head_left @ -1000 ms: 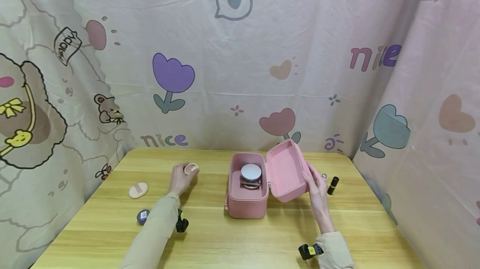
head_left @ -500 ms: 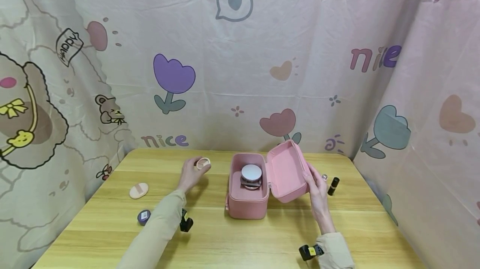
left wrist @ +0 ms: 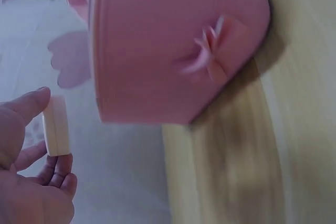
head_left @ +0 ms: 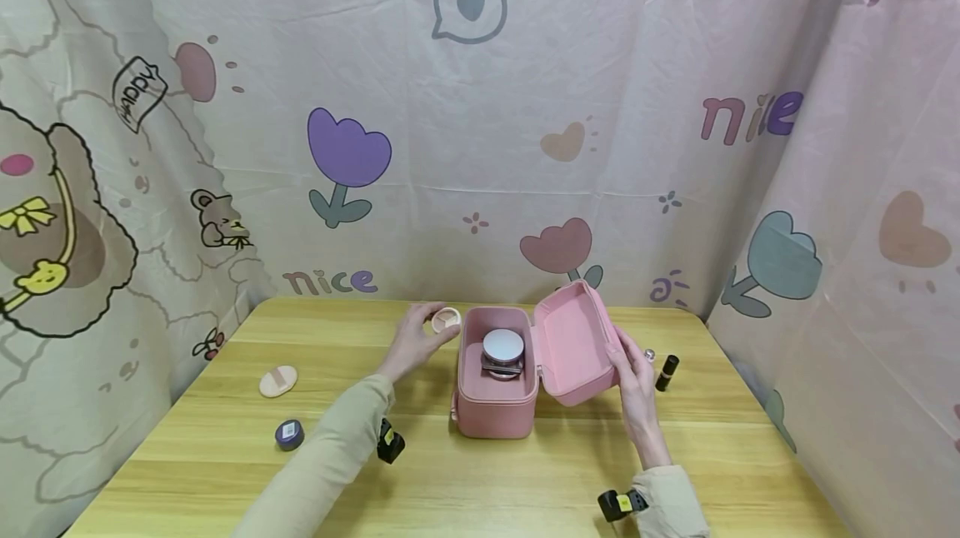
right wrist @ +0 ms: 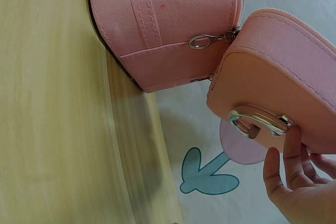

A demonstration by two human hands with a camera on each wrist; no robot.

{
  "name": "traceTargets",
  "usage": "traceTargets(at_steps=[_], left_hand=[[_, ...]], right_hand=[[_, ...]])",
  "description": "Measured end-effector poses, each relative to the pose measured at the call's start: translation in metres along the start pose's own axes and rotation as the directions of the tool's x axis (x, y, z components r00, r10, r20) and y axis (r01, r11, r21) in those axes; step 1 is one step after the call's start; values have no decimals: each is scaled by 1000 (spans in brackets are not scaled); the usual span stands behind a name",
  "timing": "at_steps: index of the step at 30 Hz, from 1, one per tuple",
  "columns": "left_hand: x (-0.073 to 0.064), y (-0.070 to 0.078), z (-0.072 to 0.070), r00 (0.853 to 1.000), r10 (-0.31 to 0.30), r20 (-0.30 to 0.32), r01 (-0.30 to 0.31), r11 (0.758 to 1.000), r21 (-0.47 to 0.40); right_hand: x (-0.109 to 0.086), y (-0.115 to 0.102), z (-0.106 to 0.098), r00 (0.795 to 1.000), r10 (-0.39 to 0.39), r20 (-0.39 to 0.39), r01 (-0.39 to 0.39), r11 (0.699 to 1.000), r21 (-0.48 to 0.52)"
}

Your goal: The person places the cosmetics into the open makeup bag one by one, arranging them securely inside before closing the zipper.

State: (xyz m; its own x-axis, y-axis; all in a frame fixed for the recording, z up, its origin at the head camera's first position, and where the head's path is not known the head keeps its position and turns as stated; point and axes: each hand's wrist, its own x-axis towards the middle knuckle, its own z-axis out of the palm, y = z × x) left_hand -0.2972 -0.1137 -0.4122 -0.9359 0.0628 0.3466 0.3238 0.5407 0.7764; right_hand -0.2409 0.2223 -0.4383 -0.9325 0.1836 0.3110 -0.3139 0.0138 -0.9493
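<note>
Between thumb and fingers, my left hand [head_left: 414,342] pinches a small round cream compact [head_left: 446,321] with a sectioned pinkish face, just left of the case's back corner. The left wrist view shows this compact [left wrist: 56,127] edge-on beside the wall with the bow. The pink cosmetic case [head_left: 495,417] stands unzipped on the table. A round compact with a silvery top [head_left: 502,345] lies inside it on other flat items. My right hand [head_left: 636,373] holds the edge of the tilted-back lid [head_left: 573,342], thumb on the rim. In the right wrist view its fingertips are by the lid's handle [right wrist: 258,116].
On the table's left lie an oval powder puff [head_left: 278,381] and a dark purple round jar [head_left: 289,435]. Right of the lid are a black lipstick tube [head_left: 667,373] and a small shiny item [head_left: 649,354]. A printed curtain [head_left: 450,146] hangs behind the table.
My left hand has carried the cream compact rightward and slightly back, from the left part of the table to beside the case. The right hand and lid have stayed put.
</note>
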Motion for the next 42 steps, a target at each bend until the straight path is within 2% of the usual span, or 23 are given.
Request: traceTargets(at_steps=[7,13,18,24,30,38,42], left_hand=[[-2,20,14,993,77,93,-81,996,35],[-5,30,27,979,98,180,-103,995,17],[-4,40,38,953,138,269,-161,985,63],[-4,47,53,914,131,385,-186,976,110],[-4,49,62,892,152,425,-223,967,122],[-5,50,70,879,92,468,-214,953,214],[-5,51,73,869,88,487,-214,954,209]], right_hand=[[0,0,0,1000,1,1,-1,1000,3],[0,0,0,1000,4,0,-4,1000,8],[-1,0,0,1000,2,3,-2,1000,21],[-1,0,0,1000,8,5,-8,1000,21],[0,0,0,1000,12,-7,-12,1000,14],[0,0,0,1000,15,5,-15,1000,16],[0,0,0,1000,13,6,-13,1000,14]])
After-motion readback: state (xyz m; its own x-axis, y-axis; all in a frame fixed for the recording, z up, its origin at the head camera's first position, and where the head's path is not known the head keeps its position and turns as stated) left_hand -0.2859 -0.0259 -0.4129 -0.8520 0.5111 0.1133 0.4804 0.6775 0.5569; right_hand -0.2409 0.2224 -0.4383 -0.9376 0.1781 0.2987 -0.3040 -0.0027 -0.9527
